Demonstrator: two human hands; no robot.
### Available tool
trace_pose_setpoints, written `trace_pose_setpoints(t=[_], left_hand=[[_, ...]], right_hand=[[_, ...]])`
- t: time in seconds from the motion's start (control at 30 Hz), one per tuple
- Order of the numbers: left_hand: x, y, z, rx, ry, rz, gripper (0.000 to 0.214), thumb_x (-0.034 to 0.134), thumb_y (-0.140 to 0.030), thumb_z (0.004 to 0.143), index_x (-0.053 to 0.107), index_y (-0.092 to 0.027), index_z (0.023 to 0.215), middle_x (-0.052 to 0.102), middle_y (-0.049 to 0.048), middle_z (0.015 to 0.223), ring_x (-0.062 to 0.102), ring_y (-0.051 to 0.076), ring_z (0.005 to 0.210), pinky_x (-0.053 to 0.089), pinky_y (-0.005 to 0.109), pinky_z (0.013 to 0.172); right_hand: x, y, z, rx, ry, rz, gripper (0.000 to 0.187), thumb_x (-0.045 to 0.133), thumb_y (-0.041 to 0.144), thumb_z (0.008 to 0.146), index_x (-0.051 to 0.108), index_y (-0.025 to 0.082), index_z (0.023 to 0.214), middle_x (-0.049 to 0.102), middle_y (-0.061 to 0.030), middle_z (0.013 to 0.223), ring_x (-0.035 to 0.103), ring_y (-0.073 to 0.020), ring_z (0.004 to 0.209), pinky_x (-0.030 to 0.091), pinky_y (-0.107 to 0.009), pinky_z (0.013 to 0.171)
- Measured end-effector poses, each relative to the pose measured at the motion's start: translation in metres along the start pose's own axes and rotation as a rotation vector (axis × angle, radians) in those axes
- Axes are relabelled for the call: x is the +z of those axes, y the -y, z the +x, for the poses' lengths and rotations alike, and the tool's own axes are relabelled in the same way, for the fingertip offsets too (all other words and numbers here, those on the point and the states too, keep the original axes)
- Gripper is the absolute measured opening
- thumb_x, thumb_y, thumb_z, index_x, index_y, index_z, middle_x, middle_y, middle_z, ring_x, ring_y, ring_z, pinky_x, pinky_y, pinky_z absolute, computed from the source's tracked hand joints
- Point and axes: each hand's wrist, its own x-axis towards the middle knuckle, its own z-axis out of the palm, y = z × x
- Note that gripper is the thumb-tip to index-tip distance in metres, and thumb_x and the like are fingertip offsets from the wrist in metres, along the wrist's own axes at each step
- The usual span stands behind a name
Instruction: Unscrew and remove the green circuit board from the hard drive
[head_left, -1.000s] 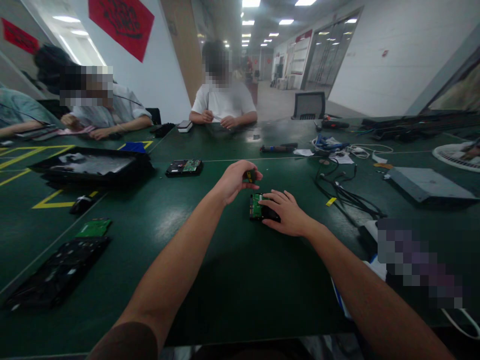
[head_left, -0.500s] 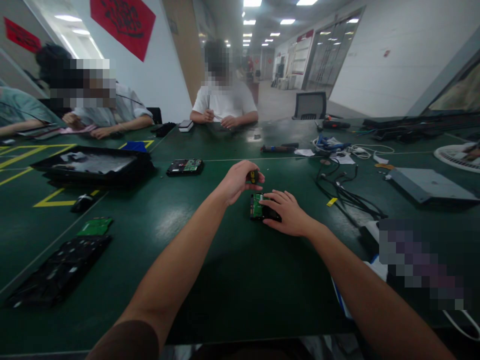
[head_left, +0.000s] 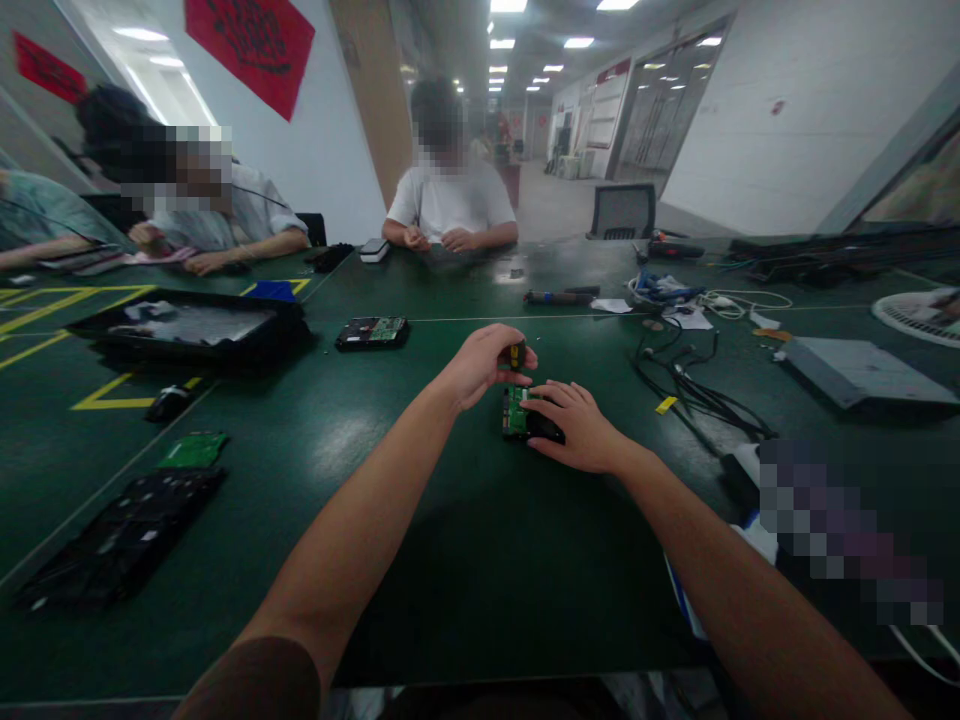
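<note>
A hard drive point(head_left: 516, 424) lies on the green table with its green circuit board facing up. My right hand point(head_left: 577, 425) grips it from the right, thumb at the near edge and fingers reaching over the board. Above its far edge, my left hand point(head_left: 486, 365) is closed around the short black-and-yellow handle of a screwdriver point(head_left: 517, 354). The handle stands roughly upright; its tip is too small to make out.
Another hard drive point(head_left: 372, 332) lies further left. Beyond it stands a black tray point(head_left: 277, 325). At the left are a loose green circuit board point(head_left: 193, 450) and black drive parts point(head_left: 127, 535). Cables point(head_left: 686, 385) and a grey metal box point(head_left: 862, 370) lie right. Co-workers sit across.
My left hand and the screwdriver handle have shifted very slightly, the handle turning a little in the fingers. My right hand stays on the hard drive.
</note>
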Motion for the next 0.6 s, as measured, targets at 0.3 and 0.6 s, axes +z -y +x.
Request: trace_pose_setpoints(t=[0.3, 0.6], left_hand=[[-0.01, -0.001, 0.004, 0.106, -0.126, 0.188, 0.025, 0.057, -0.034, 0.083, 0.071, -0.013, 0.081, 0.067, 0.011, 0.093, 0.061, 0.018, 0.079, 0.05, 0.023, 0.053], [-0.005, -0.003, 0.001, 0.022, -0.046, -0.002, 0.018, 0.057, -0.031, 0.085, 0.062, -0.014, 0.09, 0.067, 0.009, 0.08, 0.067, 0.021, 0.078, 0.061, 0.036, 0.068]], right_hand=[[0.001, -0.001, 0.0, -0.012, -0.008, 0.0, 0.058, 0.066, 0.051, 0.09, 0.054, 0.031, 0.144, 0.048, -0.0088, 0.155, 0.036, -0.0391, 0.147, 0.024, -0.067, 0.119], [0.0, 0.001, 0.001, -0.006, -0.029, 0.037, 0.055, 0.068, 0.048, 0.089, 0.056, 0.028, 0.139, 0.051, -0.0101, 0.152, 0.037, -0.0394, 0.147, 0.024, -0.067, 0.119]])
